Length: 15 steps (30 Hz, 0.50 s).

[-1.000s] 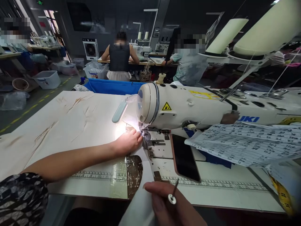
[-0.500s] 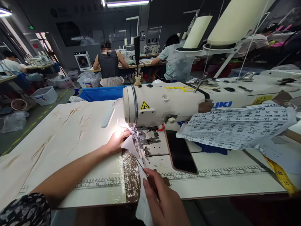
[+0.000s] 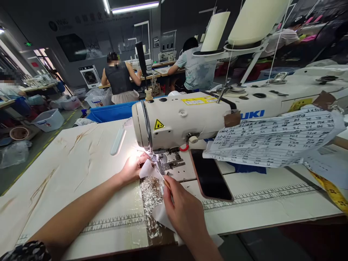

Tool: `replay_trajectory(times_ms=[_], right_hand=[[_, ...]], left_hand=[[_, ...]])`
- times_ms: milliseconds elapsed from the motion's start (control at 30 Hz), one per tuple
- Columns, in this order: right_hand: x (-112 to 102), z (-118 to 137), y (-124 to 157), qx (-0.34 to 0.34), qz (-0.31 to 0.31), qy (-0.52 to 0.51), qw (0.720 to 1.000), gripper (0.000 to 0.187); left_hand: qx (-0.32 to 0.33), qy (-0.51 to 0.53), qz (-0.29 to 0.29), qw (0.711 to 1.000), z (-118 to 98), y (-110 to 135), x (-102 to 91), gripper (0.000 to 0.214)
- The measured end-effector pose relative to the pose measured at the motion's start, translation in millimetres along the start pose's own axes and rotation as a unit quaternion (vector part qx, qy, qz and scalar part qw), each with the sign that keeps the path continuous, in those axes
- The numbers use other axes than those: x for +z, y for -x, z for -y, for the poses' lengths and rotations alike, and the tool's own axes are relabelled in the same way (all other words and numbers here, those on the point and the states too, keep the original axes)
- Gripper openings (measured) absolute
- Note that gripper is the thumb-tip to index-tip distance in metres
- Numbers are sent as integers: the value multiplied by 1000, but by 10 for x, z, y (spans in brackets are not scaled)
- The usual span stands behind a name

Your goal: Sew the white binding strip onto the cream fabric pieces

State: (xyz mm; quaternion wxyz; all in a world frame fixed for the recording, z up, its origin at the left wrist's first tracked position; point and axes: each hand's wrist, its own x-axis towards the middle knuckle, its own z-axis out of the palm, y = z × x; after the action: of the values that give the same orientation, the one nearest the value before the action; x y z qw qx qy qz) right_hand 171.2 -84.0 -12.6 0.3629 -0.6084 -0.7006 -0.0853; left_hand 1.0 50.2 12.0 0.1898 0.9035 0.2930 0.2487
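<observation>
A white sewing machine (image 3: 174, 123) stands over the table, its lamp lighting the needle area. My left hand (image 3: 134, 165) is closed on a strip of white fabric (image 3: 148, 169) just left of the presser foot (image 3: 154, 157). My right hand (image 3: 182, 206) grips a thin awl (image 3: 166, 182) with a brownish handle, its metal point reaching toward the presser foot and the fabric. More of the white fabric hangs below and partly behind my right hand. Brown tape under clear film (image 3: 152, 203) covers the table beneath both hands.
A phone (image 3: 210, 175) lies right of the needle plate. Paper with handwritten rows (image 3: 274, 139) hangs from the machine, near a yellow tape measure (image 3: 330, 188). A pale flat tool (image 3: 117, 141) rests at left. Thread cones (image 3: 216, 30) stand above. Co-workers (image 3: 119, 78) sit beyond.
My right hand with the awl has moved up, closer to the presser foot. My left hand stays by the needle with the fabric. The camera view has shifted slightly.
</observation>
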Motion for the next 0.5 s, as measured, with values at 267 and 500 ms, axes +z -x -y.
replay_trajectory(times_ms=[267, 500], right_hand=[[64, 7, -33, -5, 1, 17, 1000, 29], [67, 14, -58, -3, -16, 31, 999, 30]], left_hand=[[-20, 15, -3, 1000, -45, -26, -11, 26], [-30, -22, -10, 999, -18, -25, 20, 23]])
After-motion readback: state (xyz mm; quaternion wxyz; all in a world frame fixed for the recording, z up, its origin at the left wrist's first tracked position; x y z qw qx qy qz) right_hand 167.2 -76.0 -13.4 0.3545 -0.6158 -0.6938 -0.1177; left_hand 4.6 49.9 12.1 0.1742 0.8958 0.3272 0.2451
